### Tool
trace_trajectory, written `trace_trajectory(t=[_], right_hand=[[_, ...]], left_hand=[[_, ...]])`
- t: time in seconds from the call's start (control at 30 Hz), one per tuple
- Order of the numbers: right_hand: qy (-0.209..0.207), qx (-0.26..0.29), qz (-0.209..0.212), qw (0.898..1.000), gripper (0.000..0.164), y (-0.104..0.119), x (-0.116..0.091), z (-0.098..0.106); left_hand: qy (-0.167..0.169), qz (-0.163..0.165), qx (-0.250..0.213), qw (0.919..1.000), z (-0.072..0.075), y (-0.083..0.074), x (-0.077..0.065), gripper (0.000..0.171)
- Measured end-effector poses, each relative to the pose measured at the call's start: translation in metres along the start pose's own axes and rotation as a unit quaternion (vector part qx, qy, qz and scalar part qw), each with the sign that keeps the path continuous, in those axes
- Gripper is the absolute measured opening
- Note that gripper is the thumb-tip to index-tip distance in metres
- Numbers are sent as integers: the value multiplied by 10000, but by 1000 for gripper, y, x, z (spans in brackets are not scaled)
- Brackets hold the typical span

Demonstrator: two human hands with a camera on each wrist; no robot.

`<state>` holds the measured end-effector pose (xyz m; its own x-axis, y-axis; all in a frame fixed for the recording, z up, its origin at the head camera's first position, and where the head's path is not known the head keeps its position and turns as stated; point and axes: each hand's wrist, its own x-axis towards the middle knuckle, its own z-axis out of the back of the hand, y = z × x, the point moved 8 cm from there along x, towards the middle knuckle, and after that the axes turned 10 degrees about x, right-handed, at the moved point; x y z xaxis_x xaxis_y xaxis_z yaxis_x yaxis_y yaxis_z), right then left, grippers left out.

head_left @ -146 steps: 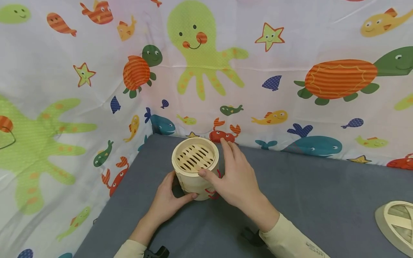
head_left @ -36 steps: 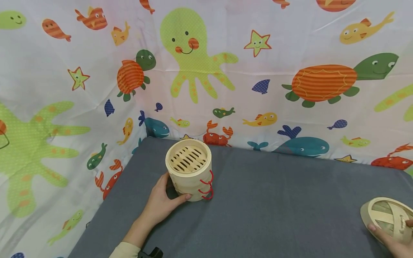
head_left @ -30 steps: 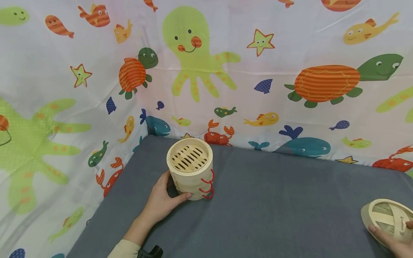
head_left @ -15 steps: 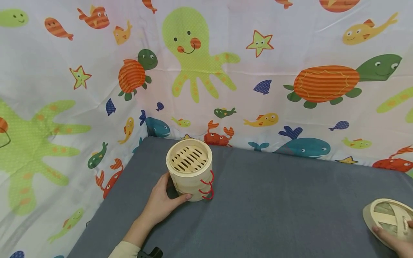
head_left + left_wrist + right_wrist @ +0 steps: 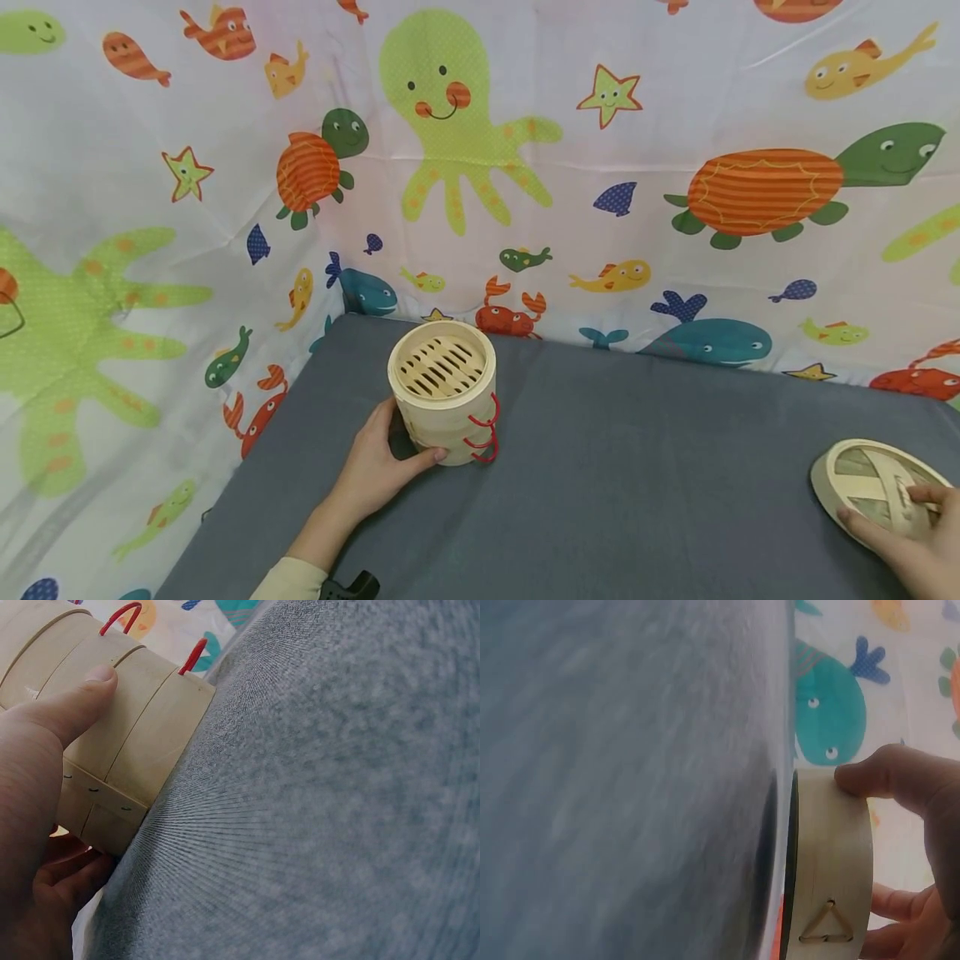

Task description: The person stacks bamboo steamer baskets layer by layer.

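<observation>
Two stacked bamboo steamer baskets (image 5: 450, 421), pale with red loops on the right side, stand upright on the grey cloth. The slatted bottom of the top basket shows from above. My left hand (image 5: 375, 462) grips the stack low on its left, thumb across the front wall; in the left wrist view its other fingers curl behind the baskets (image 5: 139, 712). Far right, my right hand (image 5: 918, 533) holds the round bamboo steamer lid (image 5: 847, 486). Its thumb presses the near rim and its fingertips reach the top strip. The right wrist view shows the lid's side wall (image 5: 832, 855), close to the cloth.
Grey cloth (image 5: 637, 467) covers the table. Behind it and along its left edge hangs a white curtain (image 5: 547, 217) printed with sea animals. A black wrist strap (image 5: 352, 586) sits at my left sleeve.
Several seconds ago my right hand was at the basket stack; it now holds the lid at far right. Over the last half second, lid and hand shift slightly left and farther back. My left hand stays put.
</observation>
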<state>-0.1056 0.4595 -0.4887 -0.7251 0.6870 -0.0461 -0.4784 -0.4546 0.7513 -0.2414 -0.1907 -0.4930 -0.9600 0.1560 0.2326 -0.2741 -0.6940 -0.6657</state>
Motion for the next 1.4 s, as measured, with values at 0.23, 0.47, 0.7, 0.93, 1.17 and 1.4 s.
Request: trace_trajectory(t=[0.23,0.47,0.7,0.93,1.17,1.4], right_hand=[[334,-749,858,9929,82,36,-9,-8],[449,-1019,1685,9794,83,60,-18,-16],[756,-999,2381,9631,88,95,-28,-36],[1036,-691,2920,9483,81,140,-51,-57],[1311,-294,3248,9362,82,176,-74,-80],[1426,184,3718,9171,78,216,-99,-92]], left_hand=[[25,26,-54,10000,-3,1,-2,106],[30,5,-43,10000,-3,0,-3,105],[16,-48,-100,9999,-2,-2,-2,105],[29,-79,-155,9998,-3,-3,-1,106],[18,-107,-191,9998,-3,-2,0,106],[2,-69,-124,9999,0,0,-1,108]])
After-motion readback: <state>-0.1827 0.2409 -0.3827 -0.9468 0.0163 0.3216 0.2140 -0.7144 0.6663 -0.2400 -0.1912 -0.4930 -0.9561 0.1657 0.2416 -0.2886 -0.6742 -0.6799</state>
